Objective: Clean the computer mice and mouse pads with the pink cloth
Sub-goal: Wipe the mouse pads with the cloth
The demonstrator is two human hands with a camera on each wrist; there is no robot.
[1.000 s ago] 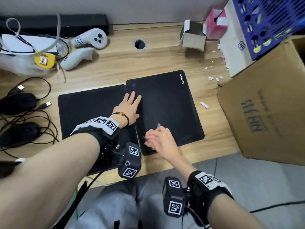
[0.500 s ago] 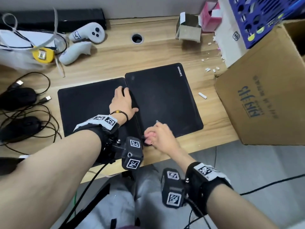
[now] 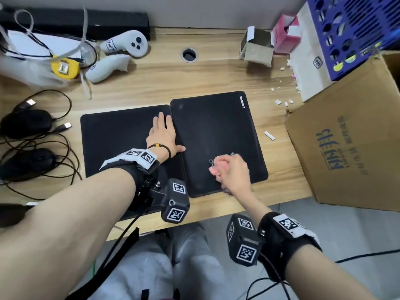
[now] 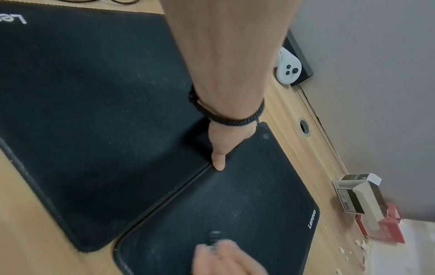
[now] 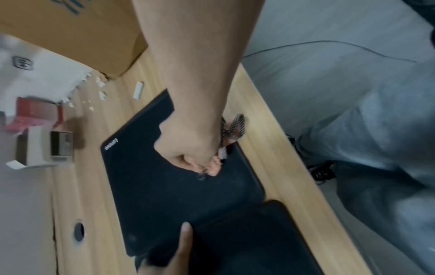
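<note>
Two black mouse pads lie side by side on the wooden desk: the left pad (image 3: 116, 144) and the right pad (image 3: 216, 131) with a Lenovo logo. My left hand (image 3: 162, 135) rests flat on the left pad at the seam, fingers straight, thumb (image 4: 219, 158) on the seam. My right hand (image 3: 229, 169) is fisted over the front part of the right pad and grips the pink cloth (image 5: 233, 128), a patterned scrap that sticks out behind the fist. Two black wired mice (image 3: 26, 123) (image 3: 30, 161) sit at the desk's left edge.
Mouse cables (image 3: 65, 152) coil left of the pads. Two white controllers (image 3: 127, 44) and a yellow tape measure (image 3: 63, 68) lie at the back left. A large cardboard box (image 3: 346, 144) stands close to the right pad. A small open box (image 3: 257, 47) and white crumbs (image 3: 283, 102) lie behind.
My right hand has slid with the cloth to the right and farther in across the right pad. My left hand curled briefly, then flattened again at the seam.
</note>
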